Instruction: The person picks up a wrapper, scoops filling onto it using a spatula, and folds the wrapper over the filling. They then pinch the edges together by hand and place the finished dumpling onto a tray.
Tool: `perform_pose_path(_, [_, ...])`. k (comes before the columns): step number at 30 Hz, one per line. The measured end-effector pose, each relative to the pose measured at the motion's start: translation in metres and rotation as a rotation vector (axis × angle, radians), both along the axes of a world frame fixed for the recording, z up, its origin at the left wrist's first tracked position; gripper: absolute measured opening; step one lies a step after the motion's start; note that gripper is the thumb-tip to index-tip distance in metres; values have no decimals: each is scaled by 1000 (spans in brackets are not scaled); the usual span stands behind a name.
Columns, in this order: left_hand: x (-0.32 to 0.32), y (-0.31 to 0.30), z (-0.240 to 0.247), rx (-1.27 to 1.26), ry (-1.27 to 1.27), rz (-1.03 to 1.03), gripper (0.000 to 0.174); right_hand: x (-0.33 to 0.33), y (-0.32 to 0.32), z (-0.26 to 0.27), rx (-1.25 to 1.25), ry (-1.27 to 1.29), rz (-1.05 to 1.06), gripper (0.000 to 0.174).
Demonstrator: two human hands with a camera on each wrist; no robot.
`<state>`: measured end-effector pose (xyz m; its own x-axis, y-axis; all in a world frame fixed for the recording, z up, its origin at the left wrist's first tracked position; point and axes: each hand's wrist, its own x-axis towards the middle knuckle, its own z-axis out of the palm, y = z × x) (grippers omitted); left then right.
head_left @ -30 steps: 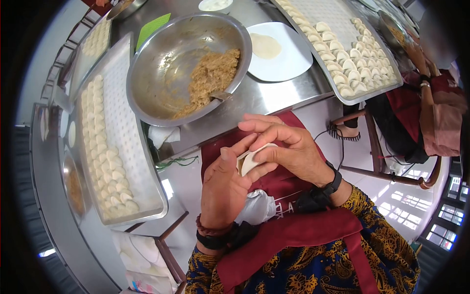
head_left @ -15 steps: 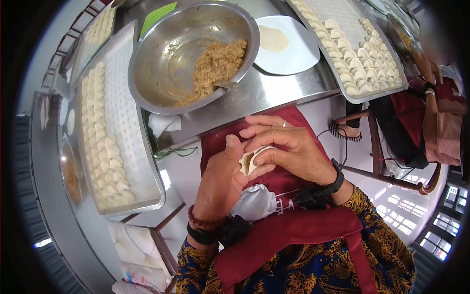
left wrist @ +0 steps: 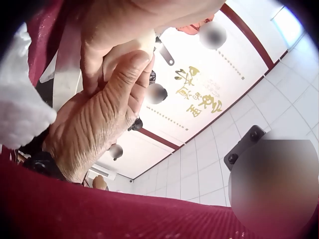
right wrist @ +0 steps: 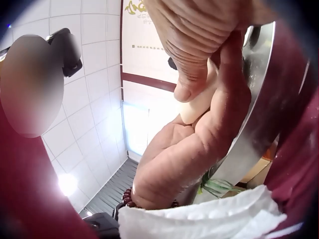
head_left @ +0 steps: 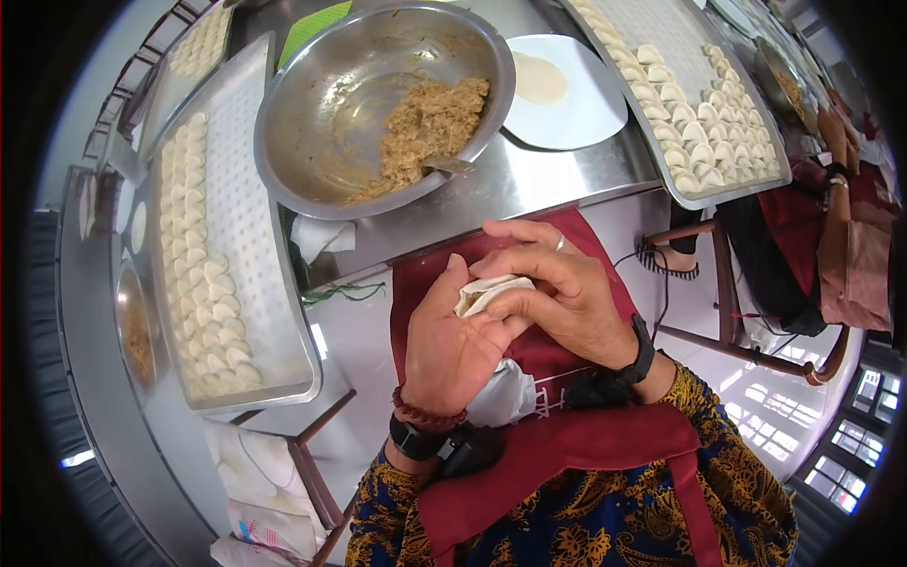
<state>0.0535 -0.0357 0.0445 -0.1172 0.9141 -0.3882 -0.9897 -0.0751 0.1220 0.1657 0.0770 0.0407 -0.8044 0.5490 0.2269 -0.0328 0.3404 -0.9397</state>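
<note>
A half-folded dumpling of pale dough sits between my two hands above the apron, its left end gaping. My left hand cradles it, palm turned up, thumb alongside the gap. From the other side my right hand pinches the dough edge between thumb and fingers. In the left wrist view, the left thumb lies against the dumpling. Curled left fingers support the dumpling from below in the right wrist view, and the right thumb presses its upper side.
Ahead on the steel table stands a metal bowl of minced filling with a utensil. Beside it, a white plate carries a round wrapper. Trays of dumplings stand left and right. Another person sits at right.
The left palm has turned further toward the head camera. The dumpling's gap, wide with filling showing half a second ago, now looks narrower, and the right fingers have shifted along the dough.
</note>
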Motion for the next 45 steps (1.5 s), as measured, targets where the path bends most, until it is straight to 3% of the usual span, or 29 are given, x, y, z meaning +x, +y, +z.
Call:
perform_pose_path(4, [2, 2, 7, -29, 99, 12, 45, 0, 2, -7, -150, 14, -7, 15])
perform_pose_path(6, [2, 2, 11, -38, 168, -14, 45, 2, 8, -11, 25, 49, 59, 16])
perform_pose_path(10, [4, 0, 10, -48, 324, -38, 44, 1, 7, -9, 46, 43, 64, 14])
perform_pose_path(16, [4, 0, 9, -75, 403, -63, 48, -2, -2, 3, -261, -35, -73, 8])
perform_pose_path(18, [3, 2, 13, -55, 343, -36, 51, -1, 3, -2, 106, 0, 4, 7])
perform_pose_path(22, [2, 1, 10, -27, 205, -33, 59, 1, 5, -9, 159, 77, 7, 5])
perform_pose_path(25, [3, 1, 6, -1, 45, -18, 58, -1, 3, -9, 40, 131, -47, 6])
perform_pose_path(31, [6, 4, 7, 52, 117, 32, 51, -1, 0, -3, -70, -6, -86, 16])
perform_pose_path(33, [6, 4, 5, 44, 153, 31, 49, -2, 4, -2, 106, 37, -48, 15])
perform_pose_path(40, [9, 2, 7, -72, 315, 8, 41, 0, 4, 7, 224, 28, -31, 5])
perform_pose_path(43, [9, 2, 11, -88, 398, 6, 39, 2, 4, 7, 251, -1, 17, 15])
perform_pose_path(45, [9, 1, 9, -100, 422, -5, 38, 3, 0, 4, 7, 17, -5, 26])
